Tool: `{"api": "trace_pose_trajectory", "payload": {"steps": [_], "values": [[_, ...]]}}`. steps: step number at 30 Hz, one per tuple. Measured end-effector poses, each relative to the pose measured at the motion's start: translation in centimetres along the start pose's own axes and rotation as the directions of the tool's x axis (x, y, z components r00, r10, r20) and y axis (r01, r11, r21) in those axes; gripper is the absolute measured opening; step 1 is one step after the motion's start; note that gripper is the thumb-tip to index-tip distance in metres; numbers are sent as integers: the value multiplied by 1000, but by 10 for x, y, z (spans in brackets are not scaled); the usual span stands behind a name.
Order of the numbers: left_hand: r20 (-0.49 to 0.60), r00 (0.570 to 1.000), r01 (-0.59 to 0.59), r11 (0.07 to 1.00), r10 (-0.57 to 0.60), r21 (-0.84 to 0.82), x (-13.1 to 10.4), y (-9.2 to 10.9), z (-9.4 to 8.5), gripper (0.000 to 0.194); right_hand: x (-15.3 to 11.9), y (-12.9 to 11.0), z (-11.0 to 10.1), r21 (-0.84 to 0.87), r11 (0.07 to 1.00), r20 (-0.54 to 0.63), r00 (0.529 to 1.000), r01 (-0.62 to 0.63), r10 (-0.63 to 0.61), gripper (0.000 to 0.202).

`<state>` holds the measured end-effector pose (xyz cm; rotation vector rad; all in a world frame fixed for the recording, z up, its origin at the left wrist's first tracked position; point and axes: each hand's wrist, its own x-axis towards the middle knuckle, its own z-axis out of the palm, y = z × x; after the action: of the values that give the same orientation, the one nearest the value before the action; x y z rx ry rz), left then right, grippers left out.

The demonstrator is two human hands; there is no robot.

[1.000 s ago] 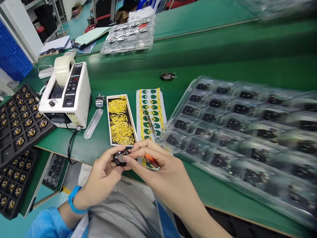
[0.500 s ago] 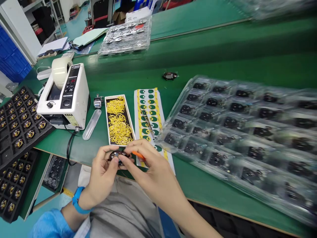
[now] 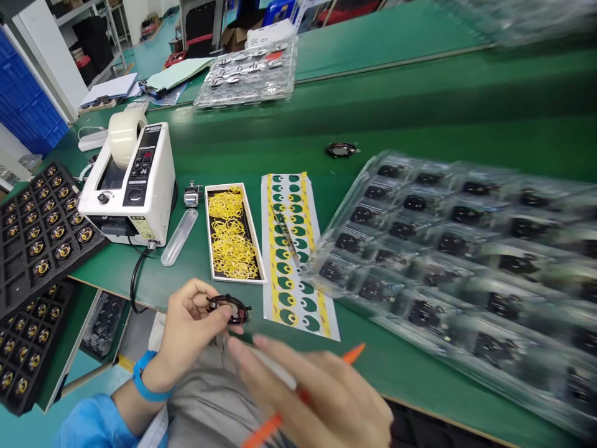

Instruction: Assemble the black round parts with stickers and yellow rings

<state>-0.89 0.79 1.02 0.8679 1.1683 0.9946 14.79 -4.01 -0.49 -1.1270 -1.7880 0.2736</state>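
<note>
Above my lap near the bench edge, my left hand point(image 3: 193, 333) pinches a small black round part point(image 3: 237, 312) between thumb and fingers. That part has a ring-like frame with a paler middle. To its lower right is my right hand point(image 3: 321, 392), blurred by motion, with its fingers closed around a tool with orange ends point(image 3: 353, 353); the tool's exact kind is unclear. Beyond my hands lie an open box of yellow rings point(image 3: 233, 242) and a sheet of green-and-yellow stickers point(image 3: 290, 249) with tweezers point(image 3: 285, 233) on it.
A white tape dispenser point(image 3: 156, 205) stands at left, near a tally counter point(image 3: 191, 194) and a clear plastic strip point(image 3: 180, 238). Black foam trays point(image 3: 13, 292) hold round parts. Clear blister trays point(image 3: 354, 298) with black parts fill the right. Another black part point(image 3: 342, 149) lies farther back.
My right hand has moved away from the black part, down and right towards the camera, with the orange-ended tool. My left hand still holds the part. The whole view has shifted slightly.
</note>
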Motion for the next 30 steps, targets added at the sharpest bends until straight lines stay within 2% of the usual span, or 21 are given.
{"api": "trace_pose_trajectory", "payload": {"steps": [3,7,10,13,17,24,30], "values": [[44,999,-5,998,8,-55,-8,4,2,49,20,7,10,-269,938,-96,963,220,-253,21],[59,997,-49,998,51,-25,-14,5,4,44,38,13,14,-232,943,-87,960,238,-264,13],[37,993,-113,993,111,41,-17,3,4,32,36,13,14,-184,946,-87,954,267,-286,11],[8,982,-190,975,190,115,-20,0,4,25,32,14,14,-220,924,-81,938,312,-336,9],[-3,964,-262,950,266,169,-22,-1,5,24,33,15,11,-251,893,-49,917,373,-397,7],[-28,958,-274,938,286,213,-24,-2,9,26,39,20,1,-252,836,59,870,488,-490,16],[-31,915,-371,868,403,331,-24,-4,8,28,37,19,4,-261,844,41,879,468,-475,13]]}}
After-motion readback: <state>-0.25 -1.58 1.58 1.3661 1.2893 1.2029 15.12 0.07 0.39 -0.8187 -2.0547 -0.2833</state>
